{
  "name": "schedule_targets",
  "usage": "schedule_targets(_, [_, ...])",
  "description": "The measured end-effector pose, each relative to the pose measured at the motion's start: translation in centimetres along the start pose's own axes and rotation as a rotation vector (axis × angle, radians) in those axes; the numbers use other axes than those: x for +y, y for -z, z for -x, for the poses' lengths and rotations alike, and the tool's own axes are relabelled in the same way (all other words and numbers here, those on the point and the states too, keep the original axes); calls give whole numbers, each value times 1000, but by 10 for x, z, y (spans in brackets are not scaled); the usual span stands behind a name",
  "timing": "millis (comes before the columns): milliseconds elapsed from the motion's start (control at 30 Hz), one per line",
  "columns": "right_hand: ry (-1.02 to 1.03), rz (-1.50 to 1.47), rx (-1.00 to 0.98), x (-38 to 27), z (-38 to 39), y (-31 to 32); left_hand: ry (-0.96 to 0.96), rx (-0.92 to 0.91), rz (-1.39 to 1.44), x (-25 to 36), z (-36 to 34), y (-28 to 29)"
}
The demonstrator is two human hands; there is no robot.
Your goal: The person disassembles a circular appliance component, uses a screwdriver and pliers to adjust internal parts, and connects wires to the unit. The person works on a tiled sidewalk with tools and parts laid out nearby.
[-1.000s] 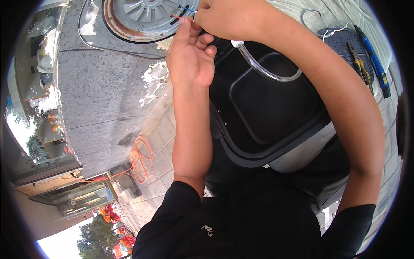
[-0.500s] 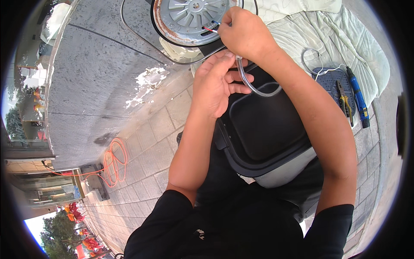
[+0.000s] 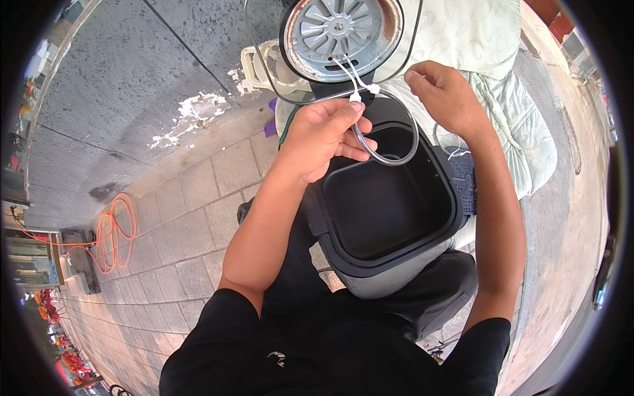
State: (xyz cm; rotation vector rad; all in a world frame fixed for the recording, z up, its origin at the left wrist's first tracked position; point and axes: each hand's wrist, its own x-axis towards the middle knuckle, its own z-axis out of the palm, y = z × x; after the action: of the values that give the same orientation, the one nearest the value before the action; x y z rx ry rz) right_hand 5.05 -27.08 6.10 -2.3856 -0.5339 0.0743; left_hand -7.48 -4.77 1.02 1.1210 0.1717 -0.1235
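Note:
A glassy ring-shaped heating tube hangs over the black inner pot of a cooker. My left hand pinches the tube's white end cap between thumb and fingers. The tube's other white end is free of both hands. Two white-sleeved wires run from these ends to slots in a round metal disc in the raised lid. To the right of the tube, my right hand is apart from it, fingers loosely curled, with nothing visible in them.
The cooker sits between my legs. A pale quilted cloth lies behind and right of it, near a dark perforated mat partly behind the cooker. A grey wall with peeling paint stands left. An orange hose lies coiled on the paving.
My right hand has left the wires at the disc and drawn off to the right. White sleeves now show where red and blue wires showed before. The view has shifted; my left hand still holds the tube.

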Motion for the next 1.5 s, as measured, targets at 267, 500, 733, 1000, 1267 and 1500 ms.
schedule_targets(267, [-193, -362, -158, 3, 33, -1, 36, -24, 119, -3, -6, -2])
schedule_targets(500, [-216, -398, -3, -1, 21, -12, 32, -78, 223, -7, -11, 2])
schedule_targets(733, [-281, -364, 32, 3, 27, -17, 63, -53, 231, -7, -15, -5])
schedule_targets(1000, [141, 90, -25, -15, 3, -9, 45, -95, 173, -2, -11, 8])
schedule_targets(1267, [9, 185, -169, -66, -48, -34, 62, -64, 130, 2, -7, 11])
schedule_targets(1500, [-107, 179, -177, -63, -56, -44, 55, -59, 117, 0, -5, 12])
